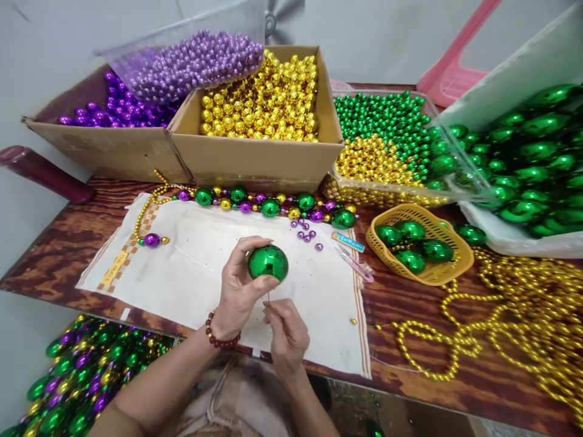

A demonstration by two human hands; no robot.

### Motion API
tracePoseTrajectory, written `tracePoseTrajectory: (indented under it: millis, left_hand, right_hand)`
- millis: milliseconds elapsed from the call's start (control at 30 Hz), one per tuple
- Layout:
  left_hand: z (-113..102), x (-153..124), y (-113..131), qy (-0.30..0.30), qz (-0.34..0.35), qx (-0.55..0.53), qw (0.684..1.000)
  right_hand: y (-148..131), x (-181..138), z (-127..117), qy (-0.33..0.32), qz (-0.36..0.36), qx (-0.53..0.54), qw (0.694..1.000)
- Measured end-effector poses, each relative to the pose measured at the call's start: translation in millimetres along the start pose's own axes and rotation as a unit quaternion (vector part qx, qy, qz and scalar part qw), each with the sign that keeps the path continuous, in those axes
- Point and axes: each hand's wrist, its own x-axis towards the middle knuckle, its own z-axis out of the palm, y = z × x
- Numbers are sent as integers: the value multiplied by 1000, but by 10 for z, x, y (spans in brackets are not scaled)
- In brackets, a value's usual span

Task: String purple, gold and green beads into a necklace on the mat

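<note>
My left hand [241, 285], with a dark red bead bracelet at the wrist, grips a large shiny green ball bead [268, 264] between thumb and fingers above the white cloth [195, 267]. Just below it, my right hand [286, 331] is closed in a pinch on a thin needle [268, 297] that points up at the bead's underside. Whether its tip is inside the bead is hidden. Behind my hands lies a row of green, gold and purple beads [270, 207]. Several small purple beads [306, 235] lie loose to the right.
Cardboard boxes hold purple beads [121, 106] and gold beads [259, 103]. A yellow basket [373, 246] contains green balls, beside pink-handled snips [357, 265] and a blue-labelled item [348, 242]. Gold bead strands [532, 315] cover the right side. A maroon bottle [50, 175] lies left.
</note>
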Motion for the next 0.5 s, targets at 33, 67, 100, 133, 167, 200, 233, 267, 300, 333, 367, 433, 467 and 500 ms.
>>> tracePoseTrajectory:
  millis: [33,67,100,133,167,200,233,267,300,333,367,433,467,500]
  left_hand:
    - [10,-1,9,0,16,16,1000]
    - [21,-3,19,-3,30,29,999]
    - [30,-4,30,-9,41,38,998]
    - [34,-5,41,-19,48,44,998]
    - [30,-5,52,-34,49,44,997]
    - [18,-2,63,-51,43,39,997]
    - [-2,3,72,-72,30,30,996]
    - [-26,11,79,-94,14,20,995]
    - [-54,22,83,-110,1,12,994]
    - [-80,34,82,-118,-6,9,993]
    - [-102,46,78,-118,-7,10,993]
    - [-127,65,61,-101,1,16,995]
    - [-129,69,51,-91,8,17,996]
    - [-127,71,40,-84,13,17,996]
  right_hand:
    - [10,-1,0,3,3,0,1000]
    - [22,1,1,10,7,1,1000]
    - [35,8,2,20,11,5,1000]
    - [48,19,2,27,14,9,999]
    - [60,32,-1,30,15,14,999]
    - [69,45,-7,28,14,17,999]
    - [75,56,-16,24,12,18,999]
    - [78,62,-27,18,9,17,1000]
    - [77,63,-39,10,4,15,1000]
    - [73,59,-49,3,-1,14,1000]
    - [68,49,-56,-3,-4,14,1000]
    - [54,24,-58,-4,-4,17,1000]
    - [48,12,-52,3,0,20,1000]
    - [43,3,-43,12,6,24,1000]
